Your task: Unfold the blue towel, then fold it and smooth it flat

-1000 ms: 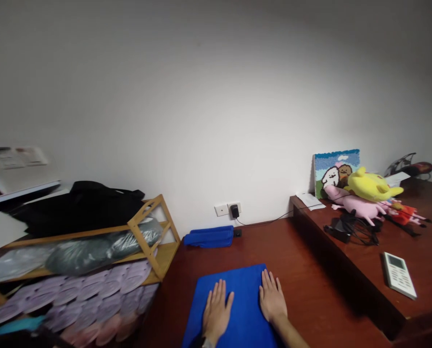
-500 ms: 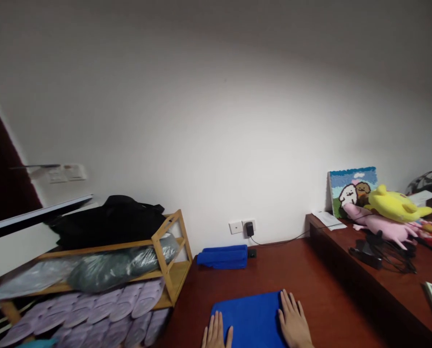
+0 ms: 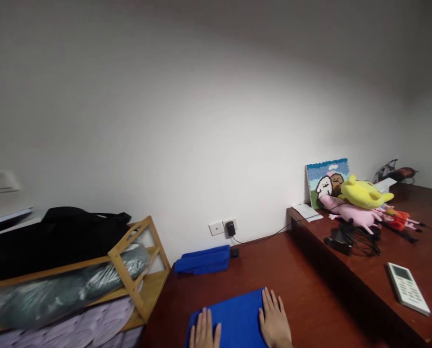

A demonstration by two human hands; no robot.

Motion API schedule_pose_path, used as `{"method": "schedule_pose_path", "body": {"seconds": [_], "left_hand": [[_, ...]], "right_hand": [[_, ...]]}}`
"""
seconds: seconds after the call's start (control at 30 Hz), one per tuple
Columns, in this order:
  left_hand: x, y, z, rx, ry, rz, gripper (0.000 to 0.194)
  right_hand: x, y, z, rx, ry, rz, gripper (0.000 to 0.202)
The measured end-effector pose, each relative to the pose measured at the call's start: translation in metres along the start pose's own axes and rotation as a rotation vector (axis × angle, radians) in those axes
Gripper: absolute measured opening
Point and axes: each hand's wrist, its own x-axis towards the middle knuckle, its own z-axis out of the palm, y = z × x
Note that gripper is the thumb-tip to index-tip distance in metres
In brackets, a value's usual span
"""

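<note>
A flat blue cloth (image 3: 236, 316) lies on the reddish-brown desk at the bottom of the view, its near part cut off by the frame. My left hand (image 3: 204, 331) rests on its left side, fingers stretched out. On the right edge of the cloth my right hand (image 3: 275, 319) lies flat with its fingers a little apart. Neither hand grips anything. Farther back, against the wall, sits a second, folded blue cloth (image 3: 203, 259).
A wooden rack (image 3: 139, 270) with a black bag (image 3: 56, 237) and purple slippers (image 3: 107, 316) stands left. On the raised desk at right are plush toys (image 3: 364, 194), a dog picture (image 3: 328, 181), a cable-wrapped adapter (image 3: 342, 244) and a remote control (image 3: 408, 288). A plug (image 3: 230, 228) sits in the wall socket.
The view has turned to the right, so everything appears shifted left and more of the right desk shows. Both hands stay flat on the blue cloth.
</note>
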Motion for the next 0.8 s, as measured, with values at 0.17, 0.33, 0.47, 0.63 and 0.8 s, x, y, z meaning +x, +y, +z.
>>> {"method": "schedule_pose_path", "body": {"seconds": [0.17,0.33,0.47,0.63,0.8], "left_hand": [[0.029,0.11,0.005,-0.138,-0.116,0.223,0.066],[0.033,0.136,0.009,-0.136,-0.234,0.253,0.067],[0.023,0.068,-0.012,-0.054,-0.189,0.093,0.07],[-0.016,-0.066,-0.029,0.076,-0.195,-0.128,0.065],[-0.076,-0.134,-0.018,0.005,-0.112,-0.137,0.066]], "right_hand": [[0.005,0.003,0.003,-0.017,-0.031,-0.015,0.065],[0.006,0.004,0.005,-0.061,-0.063,-0.022,0.065],[0.0,0.002,-0.001,-0.086,-0.044,-0.004,0.067],[-0.005,0.001,-0.004,-0.115,-0.059,0.009,0.068],[-0.007,0.002,-0.001,-0.166,-0.05,0.018,0.069]]}}
